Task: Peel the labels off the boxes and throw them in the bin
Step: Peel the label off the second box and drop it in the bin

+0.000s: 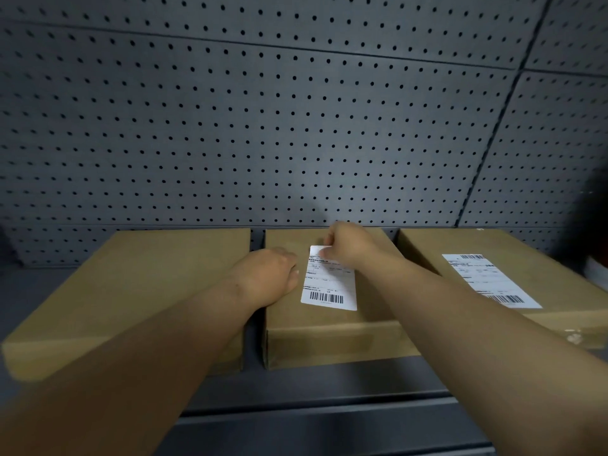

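Our right fingers pinch the far edge of the label on the middle box, closed on the paper where its top corner appears to lift off the cardboard. The rest of the label lies flat, barcode end nearest us, so we judge the peel has only begun. Starting at a far corner lets us draw the sheet back toward ourselves in one strip.

Our left hand rests on the box top just beside the label's left edge, pressing down. Its fingers curl under and hold nothing that we can see; the hand is there to pin the box so that it does not slide or rise as we pull.

Three boxes stand in a row on the desk, against a pegboard. The left box shows a bare top, so it probably needs no more work. The right box carries a full label, flat and untouched, and we take it as next.

No bin is in view, so we cannot say where the peeled sheet must go.
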The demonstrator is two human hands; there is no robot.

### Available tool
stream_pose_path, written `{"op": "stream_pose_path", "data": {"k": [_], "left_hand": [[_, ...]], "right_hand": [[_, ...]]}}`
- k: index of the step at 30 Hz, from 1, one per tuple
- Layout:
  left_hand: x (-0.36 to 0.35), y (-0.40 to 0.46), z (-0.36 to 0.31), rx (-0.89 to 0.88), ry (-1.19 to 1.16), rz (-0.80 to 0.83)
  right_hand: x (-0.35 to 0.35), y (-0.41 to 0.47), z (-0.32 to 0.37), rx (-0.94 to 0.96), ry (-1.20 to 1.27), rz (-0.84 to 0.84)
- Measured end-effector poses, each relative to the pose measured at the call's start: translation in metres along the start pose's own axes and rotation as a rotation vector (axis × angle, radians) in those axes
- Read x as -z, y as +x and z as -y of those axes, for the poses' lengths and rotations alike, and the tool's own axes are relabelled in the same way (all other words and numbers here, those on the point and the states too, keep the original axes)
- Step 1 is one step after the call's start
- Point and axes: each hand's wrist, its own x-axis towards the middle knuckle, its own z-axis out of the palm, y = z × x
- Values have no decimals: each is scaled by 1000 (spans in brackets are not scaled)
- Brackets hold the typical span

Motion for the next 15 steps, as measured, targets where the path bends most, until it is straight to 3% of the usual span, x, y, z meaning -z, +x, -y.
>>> {"op": "stream_pose_path", "data": {"k": [5,15], "left_hand": [[-3,-1,2,-2,-13,-20],[-6,0,5,-6,-23,-31]], "right_hand": [[-5,4,10,12,-95,26],[-10,-6,13,134,-181,-77]]}}
